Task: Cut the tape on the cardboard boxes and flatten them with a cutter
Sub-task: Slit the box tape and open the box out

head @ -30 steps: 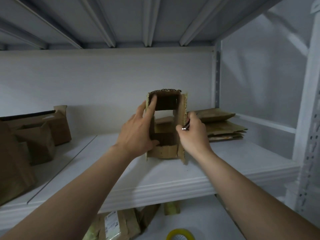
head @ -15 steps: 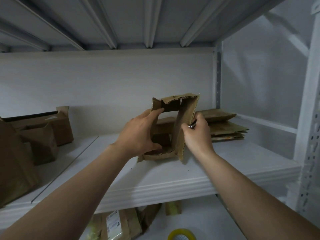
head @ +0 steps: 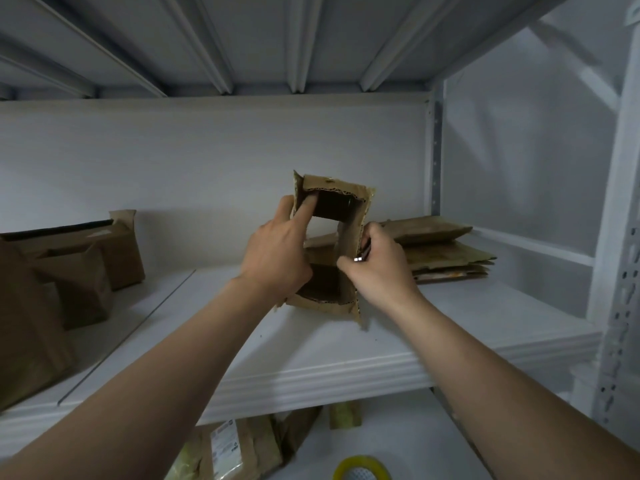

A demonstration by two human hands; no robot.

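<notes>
Nearest the camera, on the lower level, lie a roll of tape [head: 362, 470] and some labelled packets [head: 227, 448]. Above them is the white shelf [head: 450, 323], over whose front lip both forearms reach.

The cardboard box [head: 350, 242] stands on end on the shelf, between the hands, with both ends open (one sees straight through it). The left hand [head: 277, 258] grips its left wall, index finger pushed up into the top inner corner. The right hand [head: 381, 270] is clenched round the cutter [head: 362, 253] and sits against the outside of the right wall. Whether the blade is extended cannot be told.

Behind the box to the right lies a flattened stack [head: 440, 247]. Well apart on the left stand several boxes [head: 79, 271] not yet collapsed.

Assessment: the tape on this box appears to be cut, and the step in hand is flattening. The next move calls for pushing opposite corners together so the tube folds along its creases, keeping the cutter clear of the left fingers, then laying the sheet on the stack.

Against the frame half a second earlier, the box has returned from a marked lean to the right to a squarer, more upright stance. The left index finger, then hooked over the upper left edge, again points up inside, as it did a second ago.
</notes>
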